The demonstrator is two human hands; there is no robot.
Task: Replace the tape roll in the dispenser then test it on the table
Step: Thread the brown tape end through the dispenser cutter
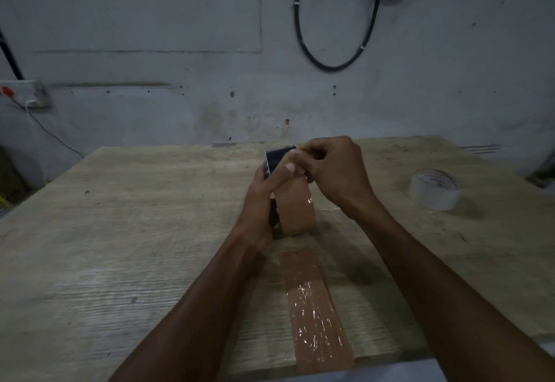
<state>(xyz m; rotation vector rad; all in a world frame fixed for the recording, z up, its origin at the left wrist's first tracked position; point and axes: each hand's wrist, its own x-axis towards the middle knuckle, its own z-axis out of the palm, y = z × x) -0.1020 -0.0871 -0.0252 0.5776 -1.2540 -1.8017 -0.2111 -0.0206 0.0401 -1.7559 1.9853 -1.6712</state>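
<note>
The scene is seen through a single wide-angle camera worn on the person's head, so no part is shared with a second view. It is aimed forward and down, along both forearms, which enter from the bottom edge. The wooden table (126, 231) is viewed closely from its near side and fills the lower half of the frame. The grey wall (180, 21) behind is faced squarely and fills the upper half. Straight edges are bent towards the corners.

Nothing is being worn on either forearm; both are being shown bare, with no sleeves. No rings or watch are being seen on the left hand (264, 189) or right hand (333, 168).
</note>
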